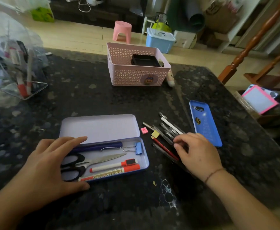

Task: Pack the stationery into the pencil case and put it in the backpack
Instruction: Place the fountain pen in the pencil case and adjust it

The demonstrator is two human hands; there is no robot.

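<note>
An open tin pencil case (pixel 101 128) lies on the dark stone table. Inside it are black-handled scissors (pixel 93 161), two red-capped markers (pixel 114 165), a dark blue pen (pixel 99 146) and a blue binder clip (pixel 138 148). My left hand (pixel 53 163) rests flat on the case's left end, steadying it. To the right lies a loose pile of pens and pencils (pixel 165 131), with a red pencil (pixel 165 150) among them. My right hand (pixel 197 153) closes its fingertips on the pens in this pile. A small pink eraser (pixel 144 130) and a yellow block (pixel 155 133) sit beside the pile.
A blue tray (pixel 205 123) lies right of the pile. A pink perforated basket (pixel 136 67) with a black box inside stands farther back, a glue stick (pixel 170 78) beside it. A clear holder with markers (pixel 23 80) sits far left. The table's right edge is near.
</note>
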